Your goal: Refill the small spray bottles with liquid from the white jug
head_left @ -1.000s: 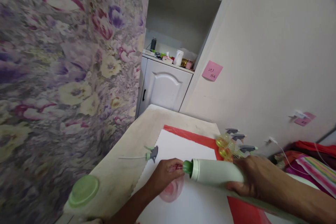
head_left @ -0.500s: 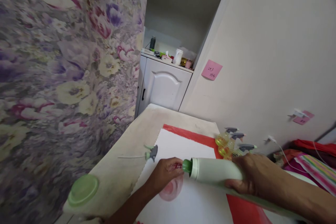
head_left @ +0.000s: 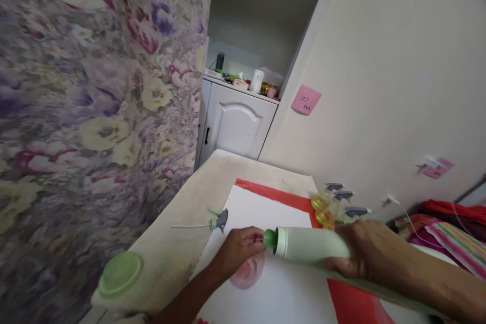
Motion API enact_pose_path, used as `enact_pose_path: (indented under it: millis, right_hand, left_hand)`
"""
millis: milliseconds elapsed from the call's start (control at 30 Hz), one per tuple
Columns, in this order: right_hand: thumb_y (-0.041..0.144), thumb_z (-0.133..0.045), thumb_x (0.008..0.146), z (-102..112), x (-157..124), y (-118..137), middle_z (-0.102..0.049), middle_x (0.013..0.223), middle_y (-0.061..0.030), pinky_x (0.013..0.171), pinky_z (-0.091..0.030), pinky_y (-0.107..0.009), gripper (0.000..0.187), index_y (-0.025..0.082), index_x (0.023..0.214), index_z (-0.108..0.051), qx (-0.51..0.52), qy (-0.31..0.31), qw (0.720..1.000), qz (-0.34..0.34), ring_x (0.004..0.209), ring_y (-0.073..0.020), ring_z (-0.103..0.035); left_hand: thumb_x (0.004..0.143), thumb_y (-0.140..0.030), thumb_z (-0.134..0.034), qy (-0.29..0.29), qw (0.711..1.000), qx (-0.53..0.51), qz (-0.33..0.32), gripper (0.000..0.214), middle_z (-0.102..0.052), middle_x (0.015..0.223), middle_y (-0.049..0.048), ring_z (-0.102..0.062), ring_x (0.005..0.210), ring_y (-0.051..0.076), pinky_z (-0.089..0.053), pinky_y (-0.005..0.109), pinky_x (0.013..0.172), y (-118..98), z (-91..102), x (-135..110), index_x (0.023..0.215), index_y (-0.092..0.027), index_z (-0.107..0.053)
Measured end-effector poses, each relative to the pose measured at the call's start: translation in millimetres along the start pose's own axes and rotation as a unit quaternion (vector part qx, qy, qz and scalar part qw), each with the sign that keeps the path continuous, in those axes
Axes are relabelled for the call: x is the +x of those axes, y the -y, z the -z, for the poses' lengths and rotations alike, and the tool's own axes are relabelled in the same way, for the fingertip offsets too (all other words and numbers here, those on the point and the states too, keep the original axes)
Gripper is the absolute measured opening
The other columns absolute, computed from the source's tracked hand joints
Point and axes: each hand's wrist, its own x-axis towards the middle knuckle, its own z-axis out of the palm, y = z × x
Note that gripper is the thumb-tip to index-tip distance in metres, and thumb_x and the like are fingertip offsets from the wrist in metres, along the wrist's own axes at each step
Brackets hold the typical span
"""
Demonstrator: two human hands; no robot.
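Over the white sheet (head_left: 281, 293), my left hand (head_left: 240, 247) is closed round the neck of a clear pink spray bottle body (head_left: 248, 272), whose round base shows below the fingers. My right hand (head_left: 351, 250) grips a pale green bottle (head_left: 313, 244) tipped almost level, its green spout (head_left: 270, 238) at the mouth of the pink bottle. Whether liquid is flowing between them I cannot tell. Left of my left hand lies a grey and green spray head (head_left: 219, 220) with its thin tube. A light green round cap (head_left: 120, 273) is at the table's left edge.
Several spray bottles with yellow liquid (head_left: 324, 210) stand by the wall, just beyond my right hand. A red sheet (head_left: 355, 301) lies under the white one. Striped cloth (head_left: 457, 250) is at the right. A white cabinet (head_left: 237, 121) stands behind the table (head_left: 178, 243).
Both hands and both bottles keep nearly the same place and tilt. Liquid in the pink bottle may look slightly different, but I cannot make out its level.
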Motion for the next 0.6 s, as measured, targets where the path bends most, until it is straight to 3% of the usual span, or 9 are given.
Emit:
enact_pose_path:
  millis: [600]
  right_hand:
    - [0.060,-0.051,0.081,1.5,1.5,1.5,-0.072,0.067,-0.0077,0.049,-0.025,-0.029,0.041,0.021,0.075,-0.063,-0.002,-0.014,1.000,0.013,0.057,-0.0266,-0.068]
  left_hand:
    - [0.075,-0.023,-0.067,-0.001,1.000,0.000,0.004,0.018,-0.076,0.087,0.0030,-0.065,0.087,0.022,-0.047,0.029,0.079,-2.2,-0.6,-1.6,0.090,-0.017,-0.074]
